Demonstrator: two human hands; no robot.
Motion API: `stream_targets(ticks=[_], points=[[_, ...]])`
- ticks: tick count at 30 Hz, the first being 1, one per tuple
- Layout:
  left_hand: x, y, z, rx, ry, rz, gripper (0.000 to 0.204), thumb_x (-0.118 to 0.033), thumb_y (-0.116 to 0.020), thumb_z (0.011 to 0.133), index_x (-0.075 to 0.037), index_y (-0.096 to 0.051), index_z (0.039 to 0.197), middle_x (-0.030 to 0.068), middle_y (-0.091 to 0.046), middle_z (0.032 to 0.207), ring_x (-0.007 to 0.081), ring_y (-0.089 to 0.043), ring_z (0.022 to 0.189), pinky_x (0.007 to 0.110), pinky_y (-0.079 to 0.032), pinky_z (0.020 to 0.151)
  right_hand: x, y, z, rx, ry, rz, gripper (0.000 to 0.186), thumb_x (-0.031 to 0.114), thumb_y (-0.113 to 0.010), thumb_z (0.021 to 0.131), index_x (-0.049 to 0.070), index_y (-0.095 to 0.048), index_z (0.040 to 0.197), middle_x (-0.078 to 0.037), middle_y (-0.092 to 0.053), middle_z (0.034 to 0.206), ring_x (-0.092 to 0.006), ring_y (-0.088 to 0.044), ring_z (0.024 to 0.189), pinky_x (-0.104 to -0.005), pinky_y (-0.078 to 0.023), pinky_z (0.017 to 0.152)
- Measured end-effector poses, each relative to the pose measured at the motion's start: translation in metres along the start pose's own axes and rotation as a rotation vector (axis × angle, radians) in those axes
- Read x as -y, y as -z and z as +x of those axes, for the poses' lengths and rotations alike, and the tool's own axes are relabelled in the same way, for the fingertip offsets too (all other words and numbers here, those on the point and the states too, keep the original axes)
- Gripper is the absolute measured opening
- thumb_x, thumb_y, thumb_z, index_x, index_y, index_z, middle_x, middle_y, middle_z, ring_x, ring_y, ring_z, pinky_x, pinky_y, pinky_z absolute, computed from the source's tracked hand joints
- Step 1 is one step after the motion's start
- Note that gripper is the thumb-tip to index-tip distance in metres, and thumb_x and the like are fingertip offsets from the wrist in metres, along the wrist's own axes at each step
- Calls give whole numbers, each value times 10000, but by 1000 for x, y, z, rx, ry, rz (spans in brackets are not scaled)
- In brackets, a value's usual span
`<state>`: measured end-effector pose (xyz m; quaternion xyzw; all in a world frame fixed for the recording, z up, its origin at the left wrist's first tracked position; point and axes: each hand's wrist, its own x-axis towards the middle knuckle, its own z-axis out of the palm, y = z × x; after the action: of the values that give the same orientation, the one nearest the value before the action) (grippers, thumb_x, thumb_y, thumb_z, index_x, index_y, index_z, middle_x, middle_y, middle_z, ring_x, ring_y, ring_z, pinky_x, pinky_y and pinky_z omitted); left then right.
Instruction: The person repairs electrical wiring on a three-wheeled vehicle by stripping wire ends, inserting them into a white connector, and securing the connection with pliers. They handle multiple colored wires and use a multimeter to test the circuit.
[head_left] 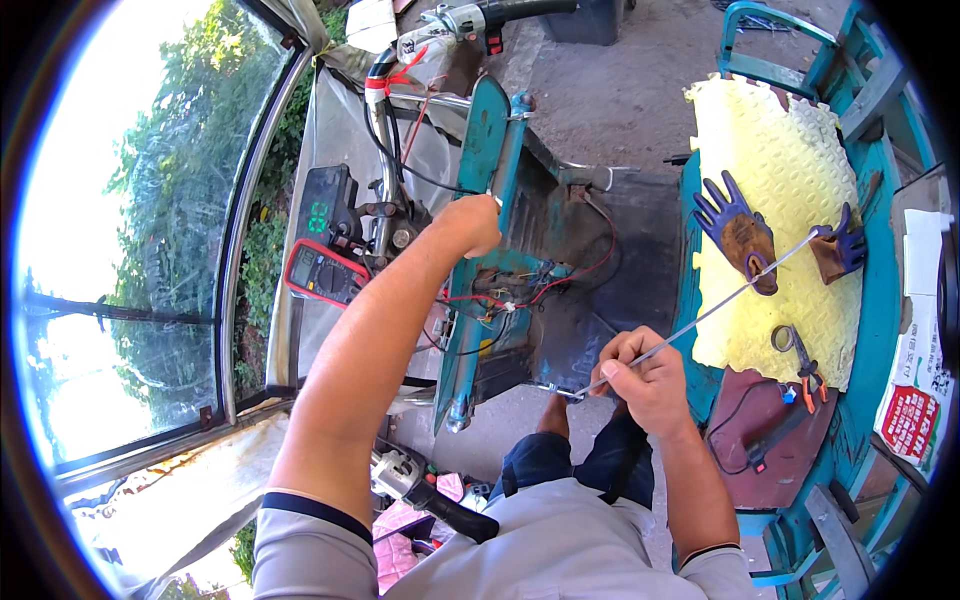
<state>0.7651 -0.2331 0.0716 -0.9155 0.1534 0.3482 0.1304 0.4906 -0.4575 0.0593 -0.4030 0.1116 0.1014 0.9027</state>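
Observation:
My left hand is closed at the upright teal panel, with a small pale piece at its fingertips that I cannot make out. My right hand, lower right, grips a long thin grey rod, which slants up across the yellow foam mat and has a metal piece at its lower end. Red, black and yellow wires hang around the teal frame below my left hand. A red multimeter sits beside the handlebar, left of my left forearm.
Two work gloves and orange-handled pliers lie on the mat. A windscreen fills the left side. A dark floor plate lies between frame and teal bench. A second black grip is low near my body.

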Motion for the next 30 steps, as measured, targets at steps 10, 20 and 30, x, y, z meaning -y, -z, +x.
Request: stream_targets(ticks=[10,20,30], points=[[-23,55,-96,-86,-143,-1067,317,-1,-675,935,81,-670,1241,118,-746,1104,150,-690,995,307,-544,909,28,-7,2,65,137,-38,140,96,-697,1001,-40,-682,1025,-98,-700,811,-132,-684,692,-255,-554,631],[-25,44,-189,-473,-238,-1429,443,104,-689,901,41,-586,1327,96,-715,1090,131,-686,1041,277,-548,915,64,-64,28,161,303,-32,119,-21,-719,942,-78,-705,1046,-164,-731,922,-159,-702,763,-293,-585,719],[-20,46,-189,-540,-317,-1520,367,114,-715,890,35,-603,1230,100,-713,1091,127,-691,1013,281,-567,905,65,-98,56,134,446,8,166,-108,-638,911,-18,-551,1019,-175,-653,1051,-150,-679,893,-288,-572,820]])
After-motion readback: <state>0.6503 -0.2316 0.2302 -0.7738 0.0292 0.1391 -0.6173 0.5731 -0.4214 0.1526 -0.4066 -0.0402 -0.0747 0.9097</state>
